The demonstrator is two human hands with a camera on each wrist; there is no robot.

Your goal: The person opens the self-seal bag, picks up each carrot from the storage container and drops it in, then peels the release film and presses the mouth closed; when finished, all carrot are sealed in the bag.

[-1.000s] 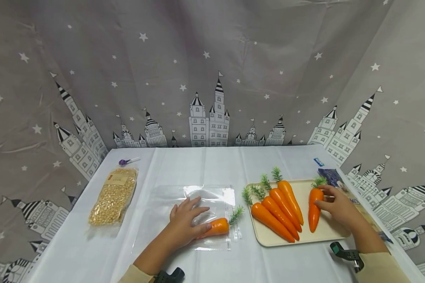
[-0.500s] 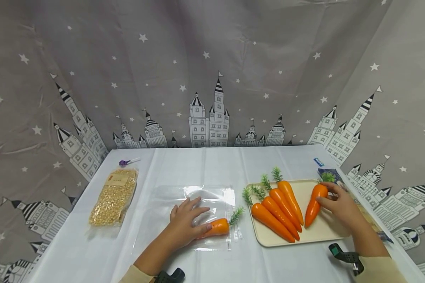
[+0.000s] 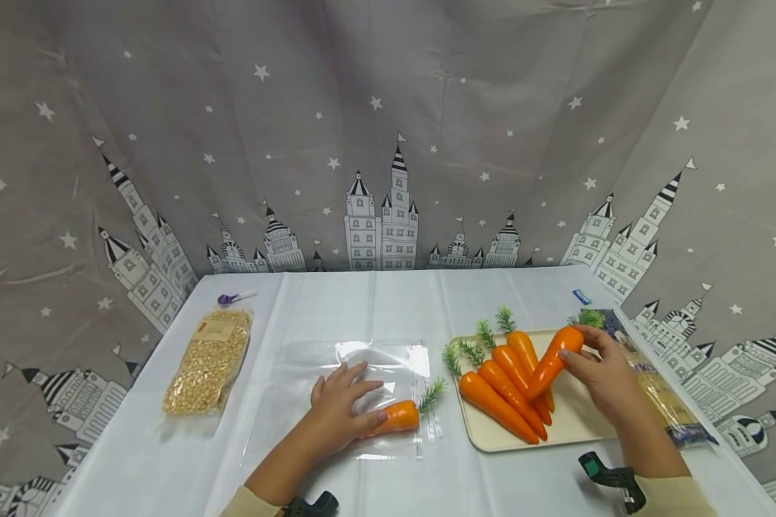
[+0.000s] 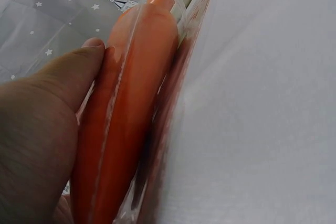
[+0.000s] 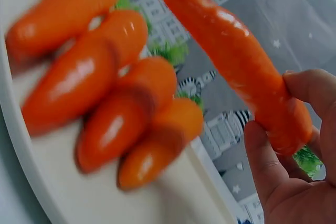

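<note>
A person's right hand [image 3: 600, 373] grips a carrot [image 3: 551, 361] lifted above three others on a cream tray [image 3: 575, 424], while the left hand [image 3: 338, 406] presses flat on a bagged carrot [image 3: 396, 415] inside a clear bag [image 3: 310, 373] on the white counter [image 3: 375, 301].

Backdrop: grey fabric curtain [image 3: 388, 108] hung behind and along both sides of the desk [image 3: 375, 301], printed with white stars and a row of black-and-white castle towers [image 3: 381, 215] near its lower edge. Fabric creased, with folds running diagonally at upper right. Desk covered with a white cloth [image 3: 524, 488] showing lengthwise fold lines; the cloth reaches the curtain at the far edge. Lighting even and diffuse, soft shadows only, faint glare on the cloth. No windows or floor in view.
</note>
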